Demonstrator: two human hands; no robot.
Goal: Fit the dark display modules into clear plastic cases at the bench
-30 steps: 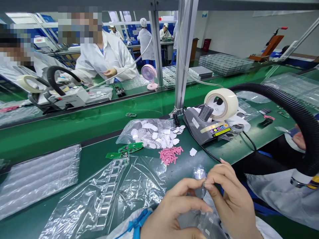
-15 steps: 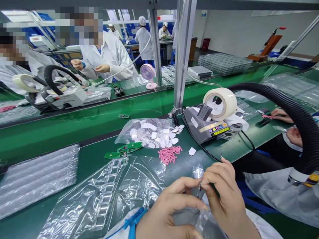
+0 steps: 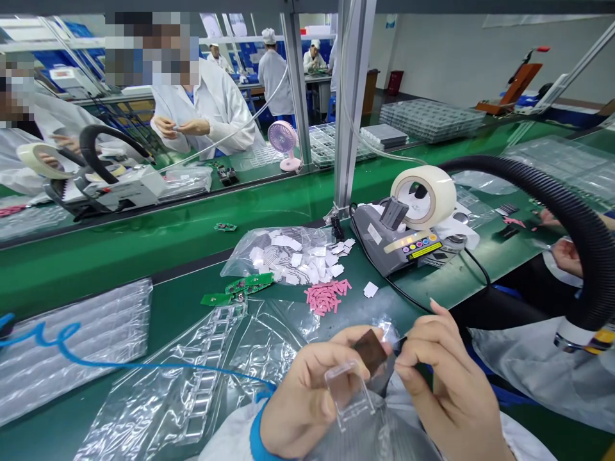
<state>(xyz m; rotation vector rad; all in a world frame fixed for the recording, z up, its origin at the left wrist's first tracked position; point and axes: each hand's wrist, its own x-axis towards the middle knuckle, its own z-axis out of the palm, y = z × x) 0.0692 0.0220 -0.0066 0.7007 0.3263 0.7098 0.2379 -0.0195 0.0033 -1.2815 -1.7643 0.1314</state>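
left hand (image 3: 307, 390) holds clear frame (image 3: 346, 385), dark square piece (image 3: 371, 354).

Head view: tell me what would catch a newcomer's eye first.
Probably the thick black ribbed hose arching across the right side, with the big tape roll on its gray machine left of it. Next, perhaps, the bright pink pieces heaped mid-table. At bottom center, the left hand holds a dark square piece and a clear plastic frame.

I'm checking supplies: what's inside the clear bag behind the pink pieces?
The clear bag holds a heap of white pieces; those lower in the heap are covered, so I can't see them.
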